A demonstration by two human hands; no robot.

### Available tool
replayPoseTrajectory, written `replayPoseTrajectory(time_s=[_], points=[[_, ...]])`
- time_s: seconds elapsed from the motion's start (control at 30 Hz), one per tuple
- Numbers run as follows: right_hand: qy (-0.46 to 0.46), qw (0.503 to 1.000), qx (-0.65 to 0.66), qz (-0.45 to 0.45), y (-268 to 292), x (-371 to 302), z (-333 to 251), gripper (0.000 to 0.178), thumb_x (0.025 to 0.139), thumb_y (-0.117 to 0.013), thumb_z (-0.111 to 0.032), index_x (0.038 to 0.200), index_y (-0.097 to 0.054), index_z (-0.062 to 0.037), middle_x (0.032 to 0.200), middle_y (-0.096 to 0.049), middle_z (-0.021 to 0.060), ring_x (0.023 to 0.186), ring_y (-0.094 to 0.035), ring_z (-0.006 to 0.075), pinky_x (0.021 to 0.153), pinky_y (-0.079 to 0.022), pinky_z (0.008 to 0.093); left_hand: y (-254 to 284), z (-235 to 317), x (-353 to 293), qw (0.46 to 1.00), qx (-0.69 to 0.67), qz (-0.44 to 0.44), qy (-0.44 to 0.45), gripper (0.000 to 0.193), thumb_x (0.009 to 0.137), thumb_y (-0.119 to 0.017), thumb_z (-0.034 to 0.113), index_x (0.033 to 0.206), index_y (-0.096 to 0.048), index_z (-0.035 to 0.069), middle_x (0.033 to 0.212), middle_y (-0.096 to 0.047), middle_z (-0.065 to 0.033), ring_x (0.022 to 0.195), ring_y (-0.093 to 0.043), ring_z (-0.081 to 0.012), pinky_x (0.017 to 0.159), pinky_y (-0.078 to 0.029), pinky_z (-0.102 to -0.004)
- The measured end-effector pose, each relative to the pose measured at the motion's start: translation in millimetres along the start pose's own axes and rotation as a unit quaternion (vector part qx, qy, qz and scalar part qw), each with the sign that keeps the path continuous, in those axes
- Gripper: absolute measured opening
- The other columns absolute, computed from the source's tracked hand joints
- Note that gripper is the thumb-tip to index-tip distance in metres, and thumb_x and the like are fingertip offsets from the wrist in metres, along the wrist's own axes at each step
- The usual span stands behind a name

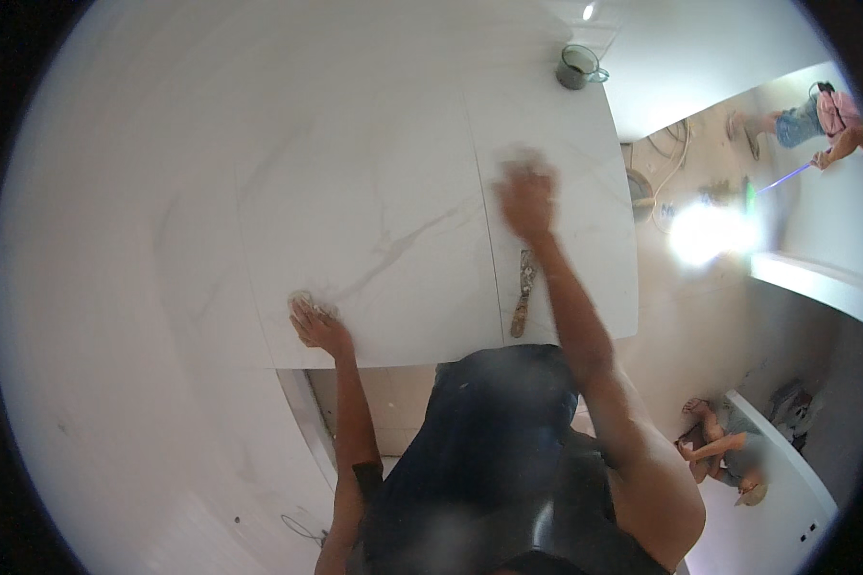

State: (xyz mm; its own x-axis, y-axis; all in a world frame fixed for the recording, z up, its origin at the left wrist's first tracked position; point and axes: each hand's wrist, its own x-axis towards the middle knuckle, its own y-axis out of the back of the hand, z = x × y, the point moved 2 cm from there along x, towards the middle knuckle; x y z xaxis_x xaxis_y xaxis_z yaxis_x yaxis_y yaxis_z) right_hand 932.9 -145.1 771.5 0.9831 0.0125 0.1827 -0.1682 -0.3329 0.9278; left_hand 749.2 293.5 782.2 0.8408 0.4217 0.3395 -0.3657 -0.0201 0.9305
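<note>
My left hand (322, 329) rests low on the left part of a white marble-look surface (355, 172), its fingers bent over something small and pale that I cannot make out. My right hand (527, 199) is stretched out over the right part of the surface, past a thin seam line. Motion smears its fingers, so whether it holds anything does not show. Just below that hand, beside my right forearm, lies a scraper (522, 295) with a stained blade and a worn brownish handle.
A clear glass mug (577, 69) stands near the far right corner. Beyond the right edge, one person (815, 123) holds a long purple stick over the floor; another (729, 450) sits lower right. A bright light (711, 235), cables and a round bucket-like thing (639, 195) are there.
</note>
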Motion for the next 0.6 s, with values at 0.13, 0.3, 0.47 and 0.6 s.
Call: replayPoseTrajectory(time_s=[0.13, 0.3, 0.47, 0.6], points=[[-0.200, 0.975, -0.096, 0.022, 85, -29, 156, 0.048, 0.097, -0.047, -0.040, 0.133, -0.047, -0.0079, 0.135, -0.048, 0.0207, 0.124, -0.045, 0.0405, 0.100, -0.037, 0.0541, -6, -7, -7, 0.997, -0.065, 0.037, -0.011, 0.047, 0.096, -0.041, 0.012, 0.143, -0.040, 0.009, 0.149, -0.038, -0.0094, 0.136, -0.029, -0.0398, 0.111, -0.023, -0.0519], [-0.209, 0.966, -0.060, 0.138, 113, -65, 133, 0.044, 0.095, -0.051, -0.039, 0.125, -0.049, -0.0082, 0.118, -0.058, 0.0207, 0.099, -0.060, 0.0423, 0.082, -0.050, 0.0490, 4, 8, -1, 0.998, -0.044, 0.020, 0.045, 0.048, 0.095, -0.043, 0.010, 0.143, -0.041, 0.008, 0.147, -0.040, -0.0100, 0.134, -0.032, -0.0394, 0.110, -0.025, -0.0511], [-0.163, 0.945, 0.023, -0.283, 122, -122, -62, 0.062, 0.091, -0.058, -0.028, 0.141, -0.032, -0.0029, 0.119, -0.052, 0.0263, 0.104, -0.058, 0.0417, 0.082, -0.050, 0.0502, -7, -9, -5, 0.999, -0.036, 0.012, 0.038, 0.049, 0.095, -0.044, 0.009, 0.144, -0.039, 0.009, 0.148, -0.039, -0.0088, 0.135, -0.031, -0.0375, 0.111, -0.024, -0.0503], [-0.119, 0.959, 0.049, -0.251, 86, -142, -68, 0.055, 0.090, -0.054, -0.011, 0.139, -0.033, 0.0006, 0.115, -0.046, 0.0307, 0.096, -0.058, 0.0452, 0.080, -0.050, 0.0517, -16, -20, -4, 0.996, -0.074, 0.040, 0.004, 0.050, 0.095, -0.045, 0.011, 0.144, -0.038, 0.010, 0.150, -0.036, -0.0081, 0.137, -0.029, -0.0369, 0.111, -0.021, -0.0507]])
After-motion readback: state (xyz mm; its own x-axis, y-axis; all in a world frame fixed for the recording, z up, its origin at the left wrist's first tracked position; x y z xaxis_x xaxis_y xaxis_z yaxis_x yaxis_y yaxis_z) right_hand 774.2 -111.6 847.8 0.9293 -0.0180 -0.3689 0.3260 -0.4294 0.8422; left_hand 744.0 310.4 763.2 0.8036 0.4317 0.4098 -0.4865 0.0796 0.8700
